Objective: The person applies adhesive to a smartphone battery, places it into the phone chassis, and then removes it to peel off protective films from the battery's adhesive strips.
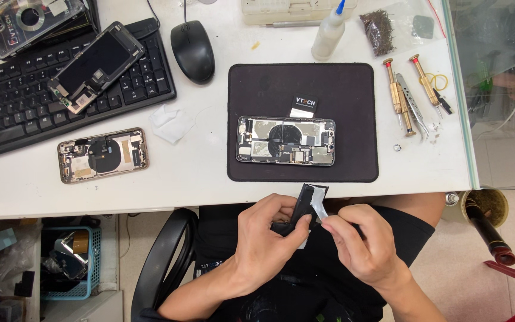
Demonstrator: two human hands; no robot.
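My left hand (pixel 266 235) holds a black phone battery (pixel 308 200) below the table's front edge, over my lap. My right hand (pixel 359 238) pinches a pale strip or film (pixel 322 213) at the battery's lower side. On the black work mat (pixel 353 161) lies an opened phone body (pixel 285 141) with its inner parts showing, and a small black card (pixel 304 106) sits just behind it.
A second opened phone (pixel 102 155) lies on the white table, left. A screen panel (pixel 96 67) rests on the keyboard (pixel 7 107). Mouse (pixel 192 50), glue bottle (pixel 329 33), two brass screwdrivers (pixel 398 95), tweezers (pixel 413 110), bag of screws (pixel 379 30). Blue basket (pixel 70 262) under the table.
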